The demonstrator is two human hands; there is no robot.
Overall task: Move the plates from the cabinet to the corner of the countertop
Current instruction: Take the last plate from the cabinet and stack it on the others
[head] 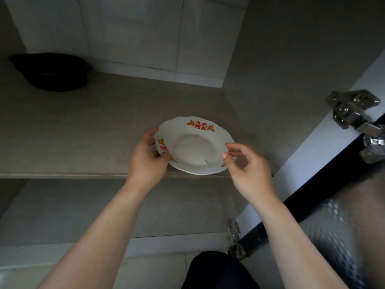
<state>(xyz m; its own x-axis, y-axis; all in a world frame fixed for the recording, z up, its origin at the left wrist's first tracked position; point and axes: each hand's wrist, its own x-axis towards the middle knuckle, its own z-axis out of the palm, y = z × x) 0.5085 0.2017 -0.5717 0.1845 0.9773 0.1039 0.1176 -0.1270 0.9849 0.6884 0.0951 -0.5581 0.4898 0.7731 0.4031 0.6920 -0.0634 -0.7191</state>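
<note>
A white plate (195, 146) with a wavy rim and red and orange flower marks lies near the front edge of the cabinet shelf (83, 130), toward the right. My left hand (146, 161) grips its left rim, thumb on top and fingers curled under. My right hand (248, 170) pinches the right rim between thumb and forefinger. The underside of the plate is hidden, so I cannot tell whether it rests on the shelf or is lifted.
A black pot (51, 70) sits at the back left of the shelf. The open cabinet door (325, 142) stands on the right with metal hinges (354, 109). A lower shelf (104, 207) lies below.
</note>
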